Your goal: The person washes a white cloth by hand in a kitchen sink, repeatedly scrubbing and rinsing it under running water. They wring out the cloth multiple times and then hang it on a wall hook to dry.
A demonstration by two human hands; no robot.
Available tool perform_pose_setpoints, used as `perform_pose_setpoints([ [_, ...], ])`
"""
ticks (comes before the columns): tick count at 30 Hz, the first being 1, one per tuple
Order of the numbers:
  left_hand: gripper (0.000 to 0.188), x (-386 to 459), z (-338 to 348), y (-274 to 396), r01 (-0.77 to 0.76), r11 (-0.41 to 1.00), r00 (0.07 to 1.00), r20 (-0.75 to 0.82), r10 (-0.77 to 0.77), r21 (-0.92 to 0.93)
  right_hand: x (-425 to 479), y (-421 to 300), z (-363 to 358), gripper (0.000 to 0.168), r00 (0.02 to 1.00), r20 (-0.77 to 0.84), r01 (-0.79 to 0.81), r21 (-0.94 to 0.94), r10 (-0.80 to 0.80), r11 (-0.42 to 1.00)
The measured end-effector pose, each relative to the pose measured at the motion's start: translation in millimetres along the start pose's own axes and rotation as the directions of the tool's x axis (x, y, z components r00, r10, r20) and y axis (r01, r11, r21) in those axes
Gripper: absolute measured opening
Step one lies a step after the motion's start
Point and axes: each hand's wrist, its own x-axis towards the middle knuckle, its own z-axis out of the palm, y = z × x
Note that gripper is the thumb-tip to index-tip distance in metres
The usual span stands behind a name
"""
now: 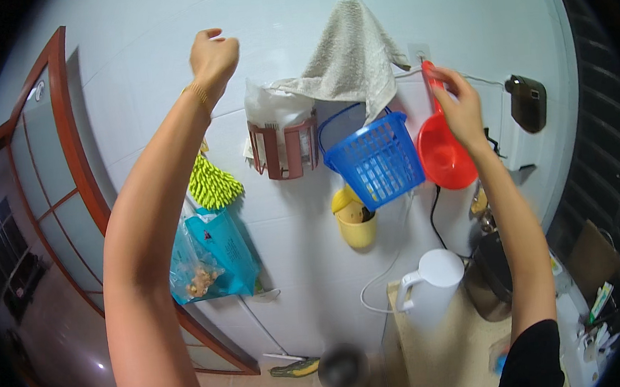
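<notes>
My right hand grips the upper handle of a red plastic ladle-like scoop, which hangs against the tiled wall beside a hook. My left hand is raised in front of the wall with curled fingers; nothing shows in it. Between the hands hangs a grey-white towel, its lower tip over the rim of a tilted blue plastic basket. Left of the basket, a brown wall holder contains clear plastic bags. A yellow cup-shaped holder with a cartoon face is mounted below the basket.
A white kettle stands on the light counter near a dark appliance. Left hang a green chenille duster and a teal bag. A wood-framed door is far left; a squash lies on the floor.
</notes>
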Motion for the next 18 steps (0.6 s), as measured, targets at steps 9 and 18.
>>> perform_pose_setpoints([
  [9, 0.043, -278, -95, 18, -0.826, 0.529, 0.350, 0.556, 0.754, -0.196, -384, -197, -239, 0.034, 0.730, -0.223, -0.633, -0.575, 0.646, 0.517],
  [18, 0.037, -642, -172, -58, -0.097, 0.995, -0.377, 0.926, -0.011, -0.028, -617, -474, -451, 0.027, 0.263, -0.758, -0.841, -0.484, 0.597, -0.243],
])
